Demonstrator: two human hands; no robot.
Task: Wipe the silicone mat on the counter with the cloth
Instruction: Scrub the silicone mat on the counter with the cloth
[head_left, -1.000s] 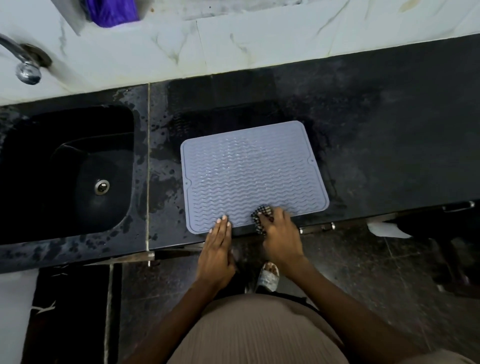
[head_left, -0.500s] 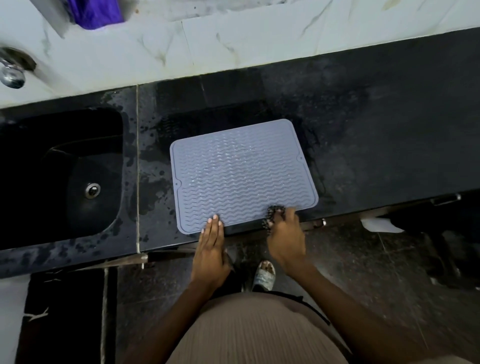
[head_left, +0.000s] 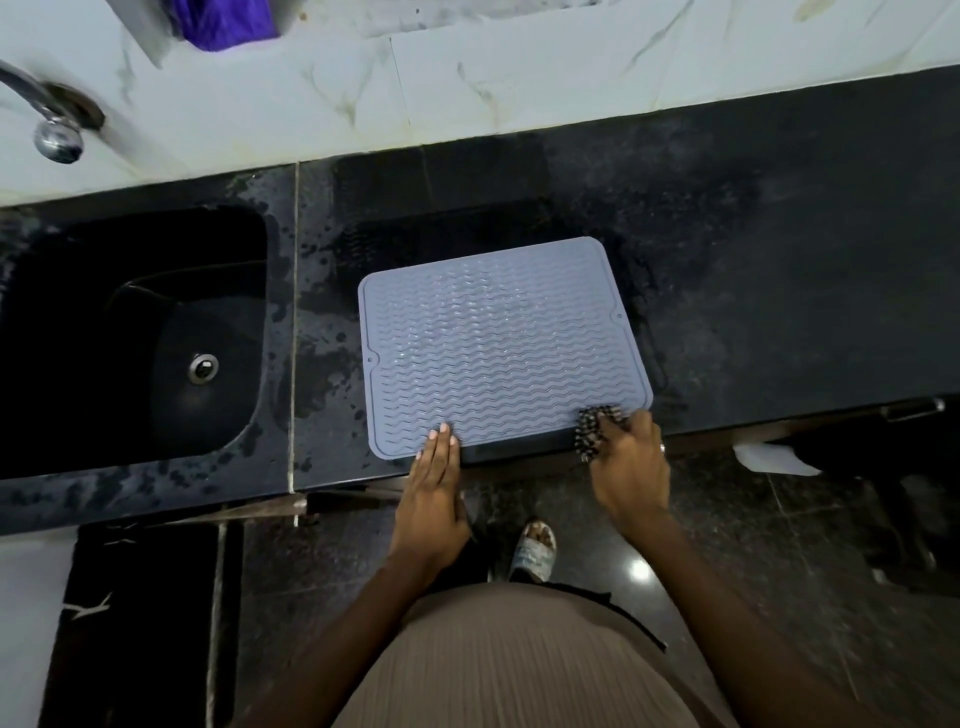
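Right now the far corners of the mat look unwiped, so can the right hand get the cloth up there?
Probably yes. The right hand grips the checked cloth at the near right corner of the silicone mat, and nothing lies on the mat between it and the far edge.

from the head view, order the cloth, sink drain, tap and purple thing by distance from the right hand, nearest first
1. Cloth: gripped by the right hand at the mat's near right corner.
2. Sink drain: in the sink, far to the left.
3. Purple thing: top edge, on the ledge.
4. Tap: far top left.
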